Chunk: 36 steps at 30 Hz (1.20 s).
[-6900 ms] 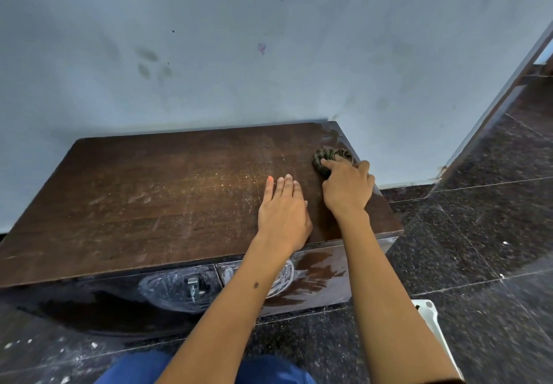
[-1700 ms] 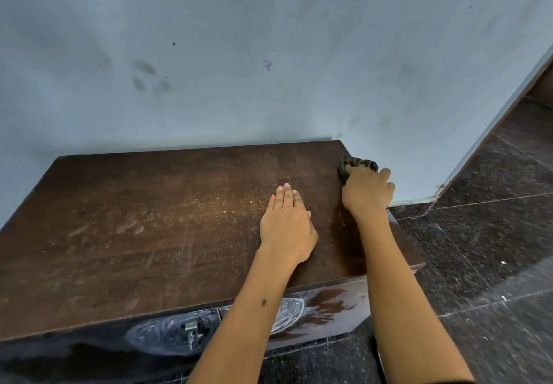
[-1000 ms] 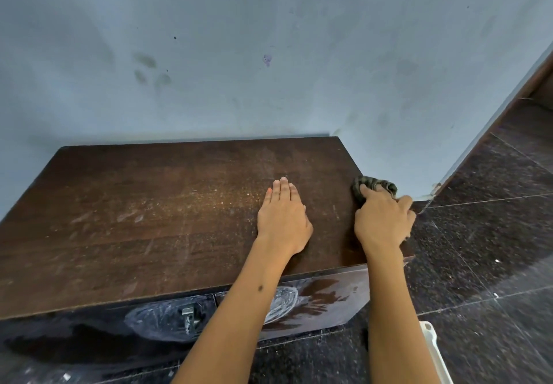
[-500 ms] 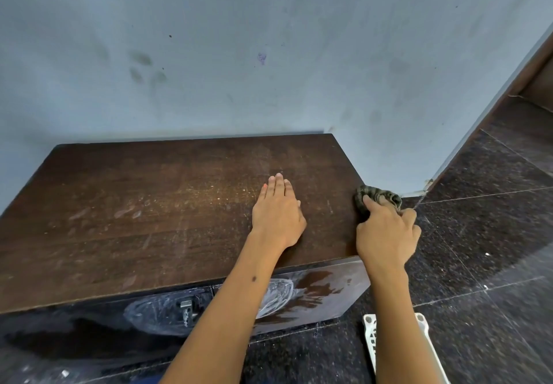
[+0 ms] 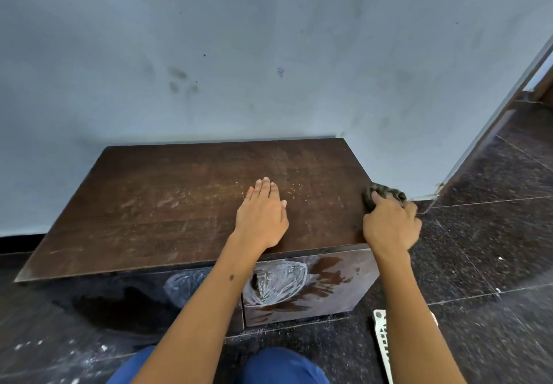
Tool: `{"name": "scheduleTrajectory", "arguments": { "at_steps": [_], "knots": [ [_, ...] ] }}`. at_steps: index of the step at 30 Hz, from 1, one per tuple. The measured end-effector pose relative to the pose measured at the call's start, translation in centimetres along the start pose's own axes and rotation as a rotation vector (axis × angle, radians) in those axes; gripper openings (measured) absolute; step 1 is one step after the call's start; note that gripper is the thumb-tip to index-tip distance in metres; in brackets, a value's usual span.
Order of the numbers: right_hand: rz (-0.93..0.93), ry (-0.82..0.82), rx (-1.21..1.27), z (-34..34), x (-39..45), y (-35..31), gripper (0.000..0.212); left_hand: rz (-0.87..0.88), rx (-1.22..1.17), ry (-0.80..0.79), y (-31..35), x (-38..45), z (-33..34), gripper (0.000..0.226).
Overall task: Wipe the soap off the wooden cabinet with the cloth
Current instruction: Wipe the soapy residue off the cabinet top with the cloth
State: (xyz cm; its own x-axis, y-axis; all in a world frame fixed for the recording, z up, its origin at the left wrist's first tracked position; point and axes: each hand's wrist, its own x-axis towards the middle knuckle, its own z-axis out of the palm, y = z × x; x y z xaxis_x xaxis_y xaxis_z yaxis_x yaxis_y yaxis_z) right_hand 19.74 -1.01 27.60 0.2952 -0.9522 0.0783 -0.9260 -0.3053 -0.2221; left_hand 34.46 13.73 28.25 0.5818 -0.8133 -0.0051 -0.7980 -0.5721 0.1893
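The right hand (image 5: pixel 390 223) drags the bunched cloth (image 5: pixel 384 193) from the cabinet's (image 5: pixel 179 210) back right area forward along its right edge, and now the cloth sits half off that edge. The left hand (image 5: pixel 261 219) slides slightly nearer the front. The view pulls back.

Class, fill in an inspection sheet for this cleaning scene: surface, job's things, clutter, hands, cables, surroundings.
Surface: wooden cabinet top, pale streaks and specks; soap smears on its front.
Job's things: dark cloth bunched at the top's right edge.
Clutter: white slotted object on the floor.
Hands: left hand flat on the top; right hand grips the cloth.
Cables: nothing seen.
Surroundings: marked pale blue wall; dark speckled floor tiles.
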Motion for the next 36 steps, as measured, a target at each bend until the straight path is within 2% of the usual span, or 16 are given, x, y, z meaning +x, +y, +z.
{"name": "scheduleTrajectory", "arguments": {
  "at_steps": [3, 6, 10, 13, 15, 18, 23, 26, 29, 33, 36],
  "knots": [
    [0.097, 0.025, -0.041, -0.2, -1.8, -0.5, 0.040, -0.009, 0.000, 0.047, -1.2, -1.4, -1.6, 0.054],
    [0.044, 0.032, -0.067, 0.3, -3.7, -4.3, 0.030, -0.036, -0.025, 0.057, -2.2, -3.2, -2.7, 0.054],
    [-0.320, 0.060, 0.036, 2.4, -9.0, -11.7, 0.032, -0.100, -0.088, 0.045, -3.8, -5.4, -3.3, 0.053],
    [-0.607, -0.020, 0.165, 3.3, -13.4, -15.2, 0.032, -0.168, -0.152, 0.046, -5.2, -6.2, -3.9, 0.052],
    [-0.685, -0.030, 0.207, 3.1, -14.6, -15.3, 0.035, -0.212, -0.192, 0.065, -6.4, -6.7, -4.3, 0.051],
    [-0.585, 0.020, 0.174, 2.6, -13.4, -13.5, 0.039, -0.260, -0.223, 0.065, -8.1, -7.3, -4.4, 0.051],
    [-0.243, 0.129, 0.144, 1.9, -8.4, -7.8, 0.038, -0.316, -0.247, 0.076, -9.8, -8.3, -4.9, 0.051],
    [-0.109, 0.113, 0.173, 1.2, -5.7, -5.0, 0.040, -0.322, -0.252, 0.086, -10.4, -8.6, -5.1, 0.051],
    [-0.026, 0.064, 0.217, 0.5, -5.1, -5.1, 0.037, -0.316, -0.265, 0.094, -10.4, -8.9, -5.2, 0.050],
    [-0.057, 0.035, 0.252, 0.7, -6.9, -8.4, 0.034, -0.315, -0.292, 0.109, -10.3, -9.0, -5.4, 0.051],
    [-0.215, 0.002, 0.243, 1.6, -10.1, -12.5, 0.037, -0.327, -0.312, 0.116, -10.4, -8.9, -5.6, 0.051]
  ]
}}
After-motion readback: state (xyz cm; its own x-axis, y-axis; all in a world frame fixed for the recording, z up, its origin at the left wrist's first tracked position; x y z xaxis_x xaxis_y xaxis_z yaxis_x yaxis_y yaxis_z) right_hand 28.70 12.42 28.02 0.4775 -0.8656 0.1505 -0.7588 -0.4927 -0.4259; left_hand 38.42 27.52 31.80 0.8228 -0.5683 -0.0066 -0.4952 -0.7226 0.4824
